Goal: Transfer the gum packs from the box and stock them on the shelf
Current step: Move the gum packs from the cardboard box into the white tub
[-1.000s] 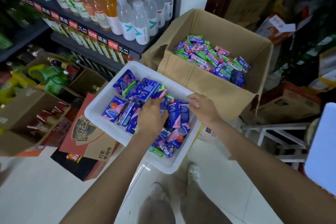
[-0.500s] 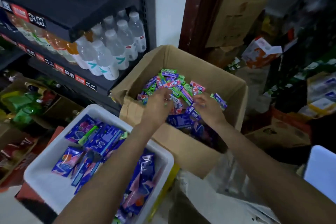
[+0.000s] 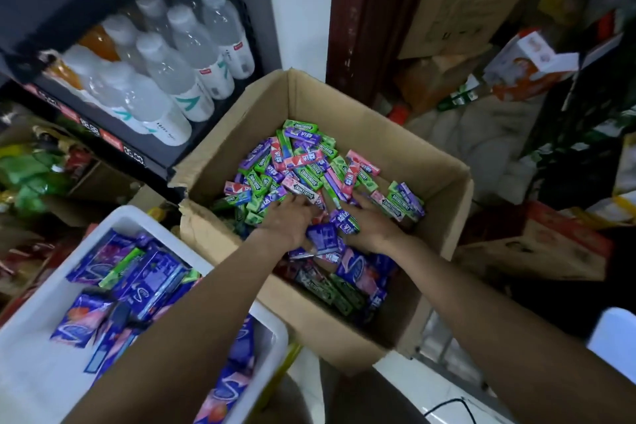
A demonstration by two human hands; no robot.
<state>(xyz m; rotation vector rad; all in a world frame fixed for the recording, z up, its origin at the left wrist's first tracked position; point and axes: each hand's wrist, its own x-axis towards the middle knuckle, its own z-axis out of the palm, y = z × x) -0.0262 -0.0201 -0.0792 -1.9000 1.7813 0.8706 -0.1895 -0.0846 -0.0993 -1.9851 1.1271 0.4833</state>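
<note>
The open cardboard box (image 3: 444,179) holds a loose heap of gum packs (image 3: 306,165) in green, purple and pink. Both my hands are inside it, palms down on the heap. My left hand (image 3: 287,218) lies with its fingers stretched forward over a green and pink pack. My right hand (image 3: 373,224) lies beside it, fingers reaching into the pile. A purple pack (image 3: 321,236) sits wedged between the two hands. The white bin (image 3: 137,217) at lower left holds several larger purple and pink gum packs (image 3: 148,279); my left forearm crosses over it.
A dark shelf (image 3: 113,144) with price tags carries clear drink bottles (image 3: 179,68) just left of the box. Cartons of snacks sit on the floor at far left. More boxes and packaged goods crowd the right side behind the box. A white object (image 3: 616,337) shows at the right edge.
My hands left the white bin, moved right into the cardboard box, and now press deeper into the gum heap. The camera has swung right and closer to the box.
</note>
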